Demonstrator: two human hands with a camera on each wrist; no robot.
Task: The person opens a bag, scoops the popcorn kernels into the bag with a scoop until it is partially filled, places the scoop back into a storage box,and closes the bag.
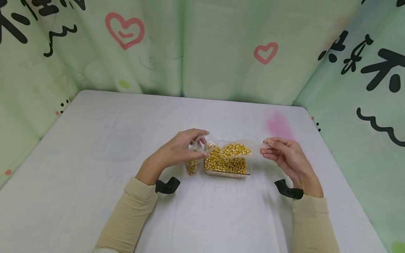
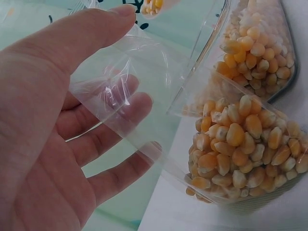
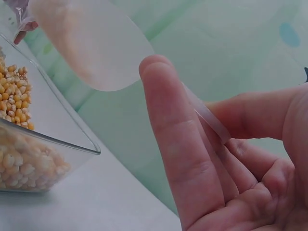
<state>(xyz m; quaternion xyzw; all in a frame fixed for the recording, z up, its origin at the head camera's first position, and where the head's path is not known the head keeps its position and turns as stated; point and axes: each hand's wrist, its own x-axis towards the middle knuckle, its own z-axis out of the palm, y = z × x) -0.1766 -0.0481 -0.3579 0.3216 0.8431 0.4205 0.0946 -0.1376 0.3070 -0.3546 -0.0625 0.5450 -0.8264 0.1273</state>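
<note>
My left hand (image 1: 180, 147) holds a clear plastic bag (image 2: 175, 166) by its mouth, thumb on one side and fingers curved behind the film. Corn kernels (image 2: 240, 149) fill the bag's lower part, which hangs beside the left end of a clear rectangular container (image 1: 227, 174). More yellow kernels (image 1: 224, 165) lie in that container. Between thumb and fingers, my right hand (image 1: 288, 158) pinches the handle of a translucent white scoop (image 3: 108, 43). Loaded with kernels, the scoop is over the container, its front end pointing left toward the bag's mouth.
A white cloth (image 1: 104, 140) covers the table, with a pink patch (image 1: 279, 123) toward the back right. Green printed curtains (image 1: 218, 52) stand behind the table and along both sides. Each wrist wears a black band (image 1: 167, 185).
</note>
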